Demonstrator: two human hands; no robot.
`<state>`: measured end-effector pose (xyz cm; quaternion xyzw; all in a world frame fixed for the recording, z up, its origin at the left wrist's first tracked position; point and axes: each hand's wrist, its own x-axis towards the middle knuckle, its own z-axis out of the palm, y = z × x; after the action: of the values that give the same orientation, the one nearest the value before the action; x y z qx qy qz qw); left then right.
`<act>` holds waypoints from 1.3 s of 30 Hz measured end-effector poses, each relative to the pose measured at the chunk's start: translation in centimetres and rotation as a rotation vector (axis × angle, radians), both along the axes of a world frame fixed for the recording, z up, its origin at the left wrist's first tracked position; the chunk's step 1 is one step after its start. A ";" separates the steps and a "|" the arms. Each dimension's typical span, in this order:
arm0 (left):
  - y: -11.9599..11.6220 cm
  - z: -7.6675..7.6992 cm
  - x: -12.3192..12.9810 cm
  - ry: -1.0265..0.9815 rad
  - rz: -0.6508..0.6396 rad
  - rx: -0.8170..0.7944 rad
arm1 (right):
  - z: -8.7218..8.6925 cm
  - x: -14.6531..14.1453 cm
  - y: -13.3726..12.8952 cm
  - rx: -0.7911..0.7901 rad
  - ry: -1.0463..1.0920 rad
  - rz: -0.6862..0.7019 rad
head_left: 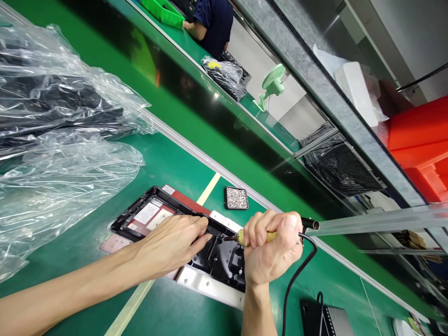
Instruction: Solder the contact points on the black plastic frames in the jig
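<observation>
A black plastic housing (224,261) with an open frame at one end lies in a fixture with white blocks (210,283) on the green bench. My right hand (273,245) is wrapped round the yellow handle of a soldering iron (241,237), its black cord trailing from the rear. The iron's metal tip points left, over the inside of the housing. My left hand (178,240) rests over the housing, fingers pressed together near that tip; whatever they pinch is hidden. Just beyond the housing stands a small black tray (226,199) of tiny metal pieces.
Clear plastic bags with black parts (63,112) cover the left side. A metal rail (196,151) separates the bench from a green conveyor belt (224,161). Across it are a person (213,25), a green bin (163,11) and a fan (273,84). A clear tube (381,220) extends right.
</observation>
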<state>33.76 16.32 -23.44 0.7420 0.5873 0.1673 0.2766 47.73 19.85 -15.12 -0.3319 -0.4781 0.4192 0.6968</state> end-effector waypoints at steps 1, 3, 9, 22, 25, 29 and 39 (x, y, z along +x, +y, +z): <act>0.0 0.0 0.0 0.001 0.001 -0.003 | 0.0 0.0 0.0 -0.003 0.000 0.001; -0.1 0.0 0.0 0.001 0.002 -0.005 | 0.0 0.0 0.0 -0.005 -0.001 0.003; 0.0 -0.1 0.0 -0.009 0.007 0.016 | 0.0 -0.1 -0.2 -0.005 -0.007 0.004; 0.0 0.2 0.1 0.010 -0.003 -0.029 | 0.0 -0.1 -0.2 0.023 -0.031 0.008; 0.0 0.2 0.1 0.005 -0.009 -0.029 | 0.0 -0.1 -0.1 0.020 -0.024 0.006; 0.0 0.2 0.1 -0.002 -0.008 -0.026 | 0.0 -0.2 -0.1 0.018 -0.021 0.007; 0.0 0.1 0.2 0.009 -0.002 -0.033 | 0.0 -0.2 -0.2 0.015 -0.020 0.018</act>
<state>33.92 16.37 -23.31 0.7386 0.5905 0.1537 0.2864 47.53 19.67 -15.12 -0.3267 -0.4911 0.4185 0.6906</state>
